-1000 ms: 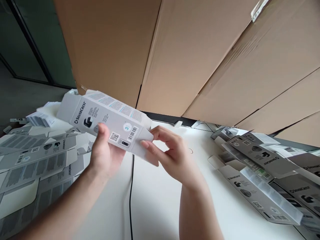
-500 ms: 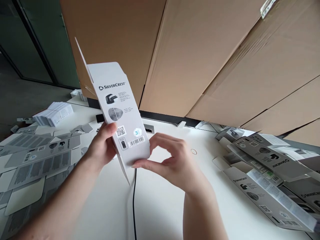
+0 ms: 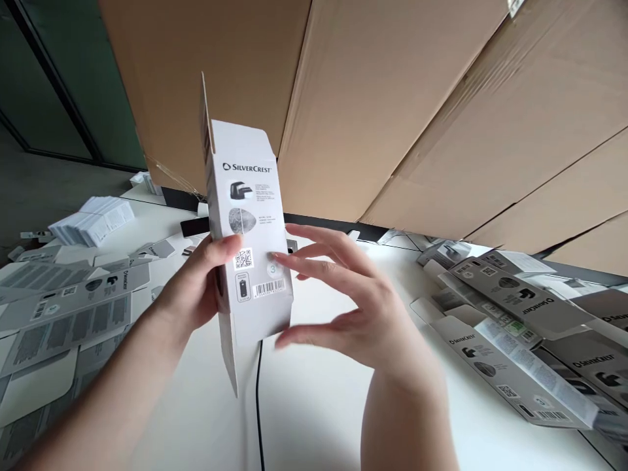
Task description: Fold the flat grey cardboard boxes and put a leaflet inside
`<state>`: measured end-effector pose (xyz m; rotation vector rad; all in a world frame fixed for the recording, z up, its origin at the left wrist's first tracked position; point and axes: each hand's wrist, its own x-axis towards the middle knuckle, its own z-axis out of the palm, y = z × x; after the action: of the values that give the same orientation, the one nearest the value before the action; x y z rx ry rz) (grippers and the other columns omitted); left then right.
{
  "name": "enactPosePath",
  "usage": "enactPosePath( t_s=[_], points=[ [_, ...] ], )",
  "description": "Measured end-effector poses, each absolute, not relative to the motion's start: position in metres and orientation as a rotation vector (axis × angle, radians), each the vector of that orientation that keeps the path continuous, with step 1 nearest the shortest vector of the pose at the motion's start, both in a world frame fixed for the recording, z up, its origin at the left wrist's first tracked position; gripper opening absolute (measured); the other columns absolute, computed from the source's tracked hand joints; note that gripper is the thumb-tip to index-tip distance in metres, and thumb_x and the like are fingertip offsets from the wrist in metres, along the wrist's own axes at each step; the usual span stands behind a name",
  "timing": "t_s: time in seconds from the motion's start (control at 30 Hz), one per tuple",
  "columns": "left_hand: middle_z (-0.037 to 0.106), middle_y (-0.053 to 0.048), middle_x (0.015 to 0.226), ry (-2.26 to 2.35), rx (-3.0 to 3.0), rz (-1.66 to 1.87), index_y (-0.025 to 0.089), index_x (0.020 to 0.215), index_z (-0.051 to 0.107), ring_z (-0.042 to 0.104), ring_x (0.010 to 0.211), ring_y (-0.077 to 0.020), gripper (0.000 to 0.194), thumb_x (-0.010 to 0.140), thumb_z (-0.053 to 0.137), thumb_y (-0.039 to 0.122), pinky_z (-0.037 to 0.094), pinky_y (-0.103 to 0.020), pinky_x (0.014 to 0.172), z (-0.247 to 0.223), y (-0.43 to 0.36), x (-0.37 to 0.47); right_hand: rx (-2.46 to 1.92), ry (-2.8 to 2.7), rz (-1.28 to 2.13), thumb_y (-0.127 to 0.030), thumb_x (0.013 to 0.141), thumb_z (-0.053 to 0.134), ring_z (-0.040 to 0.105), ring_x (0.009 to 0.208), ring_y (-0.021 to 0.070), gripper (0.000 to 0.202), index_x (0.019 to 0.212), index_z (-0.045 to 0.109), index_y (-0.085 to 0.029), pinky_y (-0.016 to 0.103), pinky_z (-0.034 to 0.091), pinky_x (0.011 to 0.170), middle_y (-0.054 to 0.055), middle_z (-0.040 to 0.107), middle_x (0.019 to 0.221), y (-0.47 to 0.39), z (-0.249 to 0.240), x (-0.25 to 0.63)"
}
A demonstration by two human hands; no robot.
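A light grey SilverCrest carton (image 3: 260, 294) stands upright in the air over the white table, with flaps sticking out at its top and bottom left. My left hand (image 3: 196, 281) grips its left side, thumb across the printed face near the QR code; the other fingers are hidden behind it. At the carton's right edge, my right hand (image 3: 338, 288) has its fingers spread, the fingertips at the printed face and edge and the thumb apart below.
Flat grey cartons (image 3: 73, 314) cover the left side, with a stack of white leaflets (image 3: 93, 219) behind. More cartons (image 3: 510, 366) lie at right. A black cable (image 3: 259, 405) crosses the white table (image 3: 314, 405). Large brown cardboard boxes (image 3: 353, 118) stand behind.
The carton has turned more upright and shifted slightly right, showing more of its left side. My right hand has opened from its pinch at the lower right corner, fingers now spread.
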<state>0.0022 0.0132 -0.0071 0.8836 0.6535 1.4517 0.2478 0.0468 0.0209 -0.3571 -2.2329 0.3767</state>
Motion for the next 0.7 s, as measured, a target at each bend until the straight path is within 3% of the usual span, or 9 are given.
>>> enactPosePath(
  t_s=[0.13, 0.2, 0.37, 0.47, 0.57, 0.63, 0.7],
  points=[
    [0.086, -0.014, 0.138, 0.646, 0.852, 1.401, 0.029, 0.148, 0.079, 0.077, 0.144, -0.0530, 0.068, 0.096, 0.083, 0.073, 0.072, -0.064, 0.111, -0.005, 0.010, 0.006, -0.374, -2.153, 0.089, -0.032, 0.101, 0.100, 0.088, 0.110, 0.0251, 0.052, 0.150, 0.084, -0.027, 0.044, 0.082, 0.092, 0.017, 0.077, 0.161, 0.047, 0.015, 0.233],
    [0.086, -0.012, 0.138, 0.627, 0.836, 1.357, 0.031, 0.149, 0.078, 0.075, 0.147, -0.0531, 0.068, 0.098, 0.079, 0.075, 0.072, -0.065, 0.111, -0.005, 0.009, 0.010, -0.317, -2.105, -0.059, -0.020, 0.105, 0.095, 0.089, 0.111, 0.0253, 0.043, 0.147, 0.086, -0.025, 0.044, 0.082, 0.092, 0.017, 0.082, 0.159, 0.050, 0.010, 0.227],
    [0.088, -0.016, 0.124, 0.624, 0.760, 1.342, 0.024, 0.134, 0.085, 0.075, 0.146, -0.0561, 0.072, 0.090, 0.085, 0.082, 0.071, -0.068, 0.113, -0.011, 0.009, 0.024, -0.220, -1.949, -0.261, -0.005, 0.101, 0.092, 0.088, 0.087, 0.0234, 0.061, 0.155, 0.083, -0.031, 0.043, 0.080, 0.076, 0.008, 0.091, 0.145, 0.055, 0.002, 0.220],
    [0.089, -0.017, 0.126, 0.590, 0.707, 1.428, 0.022, 0.131, 0.085, 0.075, 0.147, -0.0552, 0.067, 0.091, 0.089, 0.076, 0.069, -0.068, 0.117, -0.007, 0.009, 0.030, -0.253, -1.915, -0.224, -0.002, 0.102, 0.087, 0.087, 0.085, 0.0243, 0.062, 0.155, 0.082, -0.035, 0.043, 0.078, 0.072, 0.007, 0.093, 0.139, 0.052, 0.005, 0.218],
    [0.089, -0.016, 0.134, 0.505, 0.674, 1.532, 0.023, 0.140, 0.082, 0.072, 0.152, -0.0554, 0.066, 0.089, 0.096, 0.063, 0.066, -0.068, 0.121, 0.003, 0.009, 0.028, -0.336, -1.974, 0.045, -0.017, 0.105, 0.092, 0.089, 0.108, 0.0294, 0.067, 0.166, 0.073, -0.039, 0.048, 0.081, 0.085, 0.010, 0.083, 0.159, 0.049, 0.010, 0.221],
    [0.088, -0.016, 0.138, 0.471, 0.631, 1.557, 0.025, 0.144, 0.080, 0.072, 0.151, -0.0564, 0.075, 0.084, 0.100, 0.065, 0.067, -0.067, 0.120, 0.008, 0.009, 0.024, -0.397, -2.008, 0.328, -0.040, 0.095, 0.106, 0.084, 0.126, 0.0335, 0.093, 0.177, 0.062, -0.038, 0.049, 0.082, 0.093, 0.015, 0.068, 0.174, 0.051, 0.012, 0.225],
    [0.088, -0.016, 0.139, 0.439, 0.582, 1.534, 0.027, 0.149, 0.077, 0.075, 0.148, -0.0554, 0.083, 0.083, 0.098, 0.073, 0.069, -0.065, 0.116, 0.007, 0.008, 0.020, -0.426, -2.007, 0.535, -0.053, 0.082, 0.114, 0.081, 0.130, 0.0324, 0.114, 0.180, 0.058, -0.038, 0.046, 0.082, 0.094, 0.016, 0.067, 0.170, 0.056, 0.009, 0.228]
  ],
)
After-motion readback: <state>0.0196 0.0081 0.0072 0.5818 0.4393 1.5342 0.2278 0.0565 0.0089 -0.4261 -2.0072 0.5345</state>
